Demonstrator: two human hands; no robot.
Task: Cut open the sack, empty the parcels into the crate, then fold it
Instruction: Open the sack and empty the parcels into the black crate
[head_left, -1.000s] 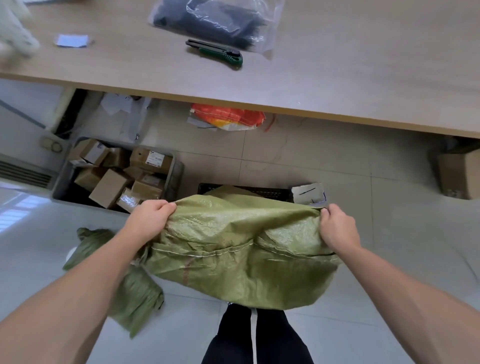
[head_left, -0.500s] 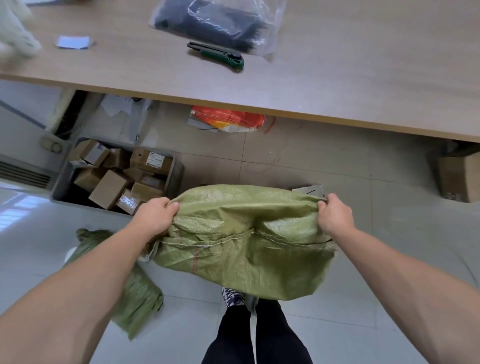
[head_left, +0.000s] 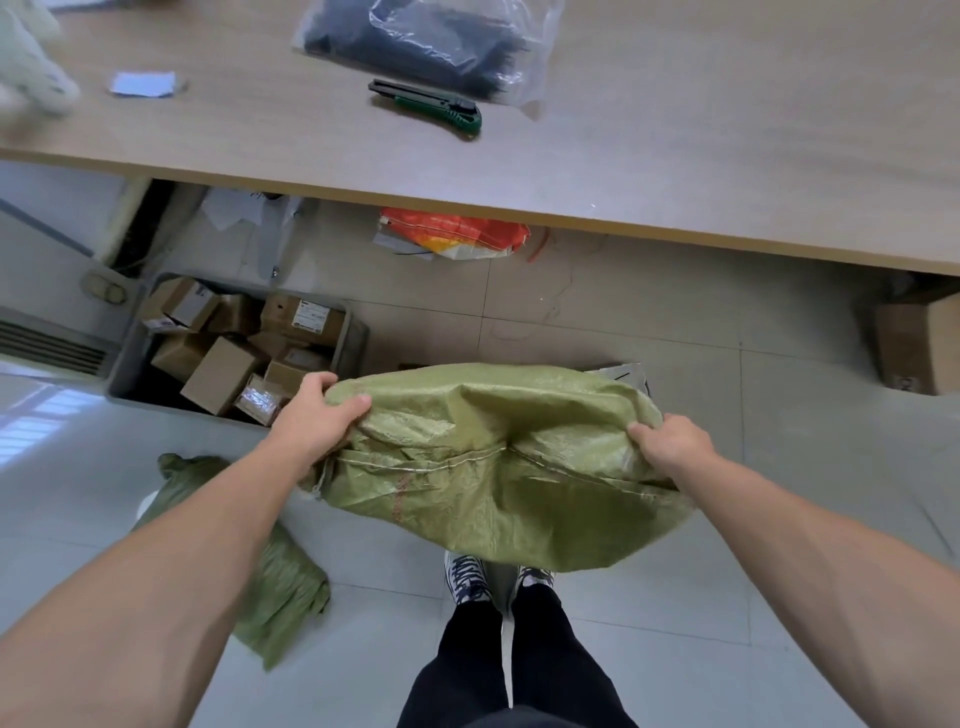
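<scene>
The left hand is clamped on the left end of the green sack, thumb on top and fingers curled over the far edge. The right hand grips the right end the same way. The sack hangs between them above the floor, slack and creased, with a stitched seam running across it. Below its near edge show the person's shoes and dark trousers. Just left of the left hand, a grey crate on the floor holds cardboard parcels. Near and left lies another green sack, crumpled on the tiles. Far across the scene is a table, with a green knife lying beside a clear bag of dark items.
</scene>
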